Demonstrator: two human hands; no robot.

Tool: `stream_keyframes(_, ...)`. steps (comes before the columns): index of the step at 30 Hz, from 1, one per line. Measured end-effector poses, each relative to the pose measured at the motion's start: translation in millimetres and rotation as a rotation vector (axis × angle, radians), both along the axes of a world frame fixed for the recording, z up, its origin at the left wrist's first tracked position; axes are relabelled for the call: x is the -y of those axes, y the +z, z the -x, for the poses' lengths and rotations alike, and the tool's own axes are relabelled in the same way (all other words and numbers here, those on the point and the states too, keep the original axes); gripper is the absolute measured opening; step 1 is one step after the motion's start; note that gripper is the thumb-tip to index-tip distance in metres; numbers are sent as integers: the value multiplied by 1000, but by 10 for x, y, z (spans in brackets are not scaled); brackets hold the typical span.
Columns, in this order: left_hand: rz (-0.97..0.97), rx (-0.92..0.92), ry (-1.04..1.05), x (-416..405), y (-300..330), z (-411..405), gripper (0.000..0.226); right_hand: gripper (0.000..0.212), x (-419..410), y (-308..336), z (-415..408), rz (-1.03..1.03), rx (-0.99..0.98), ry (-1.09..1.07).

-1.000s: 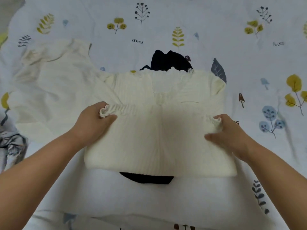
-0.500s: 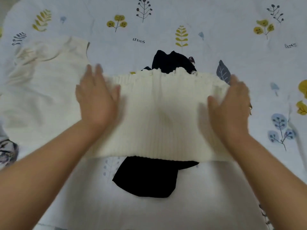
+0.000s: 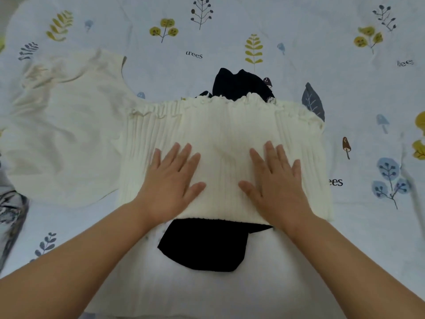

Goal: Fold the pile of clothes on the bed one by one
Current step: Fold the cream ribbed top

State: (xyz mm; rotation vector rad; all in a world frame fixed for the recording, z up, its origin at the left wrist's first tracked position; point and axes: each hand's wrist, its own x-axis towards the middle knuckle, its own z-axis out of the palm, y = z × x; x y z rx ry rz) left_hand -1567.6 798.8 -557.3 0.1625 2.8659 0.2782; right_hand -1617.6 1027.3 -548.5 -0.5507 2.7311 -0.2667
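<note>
Leaf-print bedsheet (image 3: 322, 31), ribbed cream sweater (image 3: 220, 134), left hand (image 3: 169, 180), right hand (image 3: 278, 183), fingers spread flat

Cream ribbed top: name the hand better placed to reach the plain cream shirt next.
Left. The left hand lies flat on the cream ribbed top nearest the plain cream shirt; the right hand presses the far side.

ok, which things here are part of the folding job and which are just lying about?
In the job: cream ribbed knit top, both hands flat on it, left, right; black garment underneath; cream sleeveless top.
Lying about: patterned bedsheet; grey patterned fabric.
</note>
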Motion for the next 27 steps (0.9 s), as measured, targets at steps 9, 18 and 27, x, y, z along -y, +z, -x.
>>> stream_keyframes(9,-17,11,-223,130,13,-333,68,80,-87,137,-310,-145,43,280)
stream_keyframes(18,-114,33,-298,164,539,-798,72,79,-222,559,-676,-17,230,306)
stream_keyframes(27,81,87,-376,-96,454,-1558,64,79,-324,381,-1484,-63,186,354)
